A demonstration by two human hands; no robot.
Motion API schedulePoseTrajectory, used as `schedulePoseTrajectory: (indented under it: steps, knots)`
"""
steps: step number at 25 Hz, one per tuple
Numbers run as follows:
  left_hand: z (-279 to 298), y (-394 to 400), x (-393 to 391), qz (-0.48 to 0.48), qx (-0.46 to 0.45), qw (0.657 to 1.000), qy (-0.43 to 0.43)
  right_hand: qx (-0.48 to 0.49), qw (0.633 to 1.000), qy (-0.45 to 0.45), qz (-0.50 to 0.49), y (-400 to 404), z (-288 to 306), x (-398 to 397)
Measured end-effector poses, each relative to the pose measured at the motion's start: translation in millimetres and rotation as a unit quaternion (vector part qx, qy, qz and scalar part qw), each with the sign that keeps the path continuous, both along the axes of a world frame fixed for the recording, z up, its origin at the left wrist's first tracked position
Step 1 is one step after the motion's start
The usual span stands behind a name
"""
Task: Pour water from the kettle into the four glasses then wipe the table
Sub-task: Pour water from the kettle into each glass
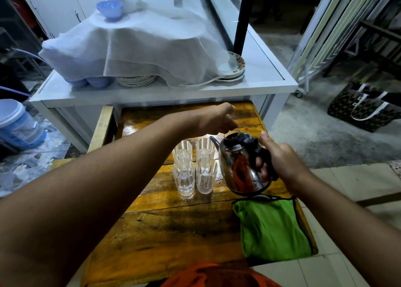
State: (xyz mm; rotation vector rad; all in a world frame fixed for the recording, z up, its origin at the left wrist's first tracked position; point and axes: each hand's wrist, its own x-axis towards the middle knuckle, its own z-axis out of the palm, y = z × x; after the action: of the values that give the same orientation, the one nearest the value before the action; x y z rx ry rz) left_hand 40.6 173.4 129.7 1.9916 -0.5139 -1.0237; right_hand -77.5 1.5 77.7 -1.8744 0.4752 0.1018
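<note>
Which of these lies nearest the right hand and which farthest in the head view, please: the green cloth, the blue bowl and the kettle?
From the right hand:
1. Kettle: held by its black handle, tilted toward the glasses.
2. Green cloth: on the wooden table's near right edge, below the kettle.
3. Blue bowl: far left, atop the white cloth on the white counter.

No legible text, labels, brands or numbers in head view. Kettle: bare metal, no marking readable. Bag: checker pattern only. Plate: floral print, no lettering.
</note>
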Motion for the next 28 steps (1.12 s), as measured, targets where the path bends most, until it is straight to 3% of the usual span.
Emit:
schedulePoseTrajectory:
  steps: [12, 22, 28]
  knots:
    - [6.5, 11.7, -20.2, -0.010, -0.027, 0.999, 0.041, -0.018, 0.999, 0.017, 0.036, -12.1, 7.6, -20.5]
    - [-16.7, 31.8, -26.1, -0.007, -0.029, 0.998, 0.046, 0.000, 0.984, 0.122, 0.130, 8.0, 32.4, -22.3]
    - [-14.9, 34.6, -26.2, 0.005, -0.013, 0.999, 0.046, 0.054, 0.953, 0.217, 0.205, 19.7, 57.6, -2.6]
